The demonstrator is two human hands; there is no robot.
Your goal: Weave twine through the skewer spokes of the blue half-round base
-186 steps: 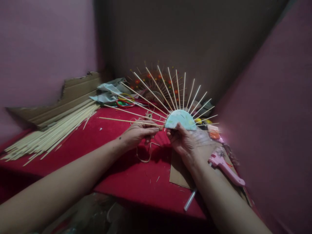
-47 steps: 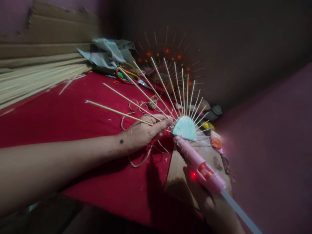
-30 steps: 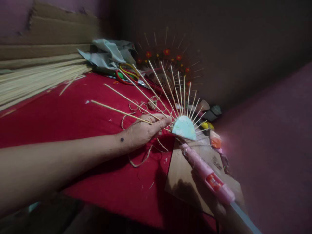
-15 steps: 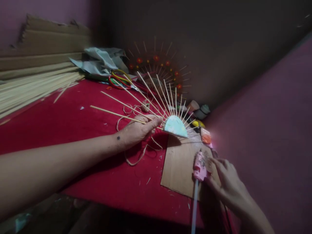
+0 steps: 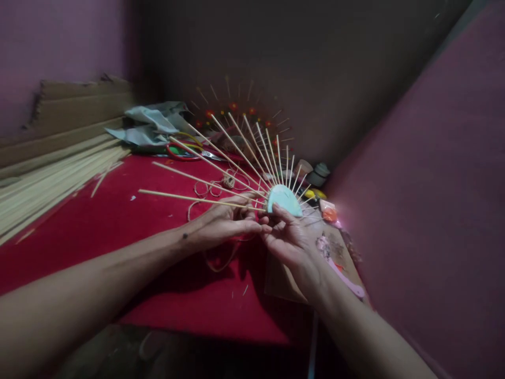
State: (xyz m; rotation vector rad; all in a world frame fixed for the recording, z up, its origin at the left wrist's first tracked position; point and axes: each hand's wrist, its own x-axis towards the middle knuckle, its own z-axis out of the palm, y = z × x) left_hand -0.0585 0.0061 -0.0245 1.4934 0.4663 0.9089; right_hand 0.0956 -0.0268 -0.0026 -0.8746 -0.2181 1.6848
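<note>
A fan of thin wooden sticks (image 5: 232,179) spreads from a pale green half-disc (image 5: 282,200). My right hand (image 5: 294,242) grips the half-disc by its lower edge, thumb on the front and fingers curled underneath. Beside it, my left hand (image 5: 224,223) is partly closed at the base of the lowest sticks. Its thumb reaches toward my right fingers; what lies between its fingers is hidden. Loose twine (image 5: 219,266) trails below the left hand. A pink glue gun (image 5: 347,281) lies to the right of my right wrist, on a wooden board (image 5: 284,279).
A bundle of sticks (image 5: 59,173) lies at left before cardboard (image 5: 87,108). Scissors (image 5: 187,150) and grey-blue cloth (image 5: 153,123) are behind. A larger flowered stick piece (image 5: 233,107) stands at the dark wall. An orange-and-white packet (image 5: 328,210) sits right, on the red tablecloth (image 5: 189,305).
My right hand has left the glue gun and taken hold of the half-disc. The glue gun now lies turned on the board. My left thumb has come off the sticks' base.
</note>
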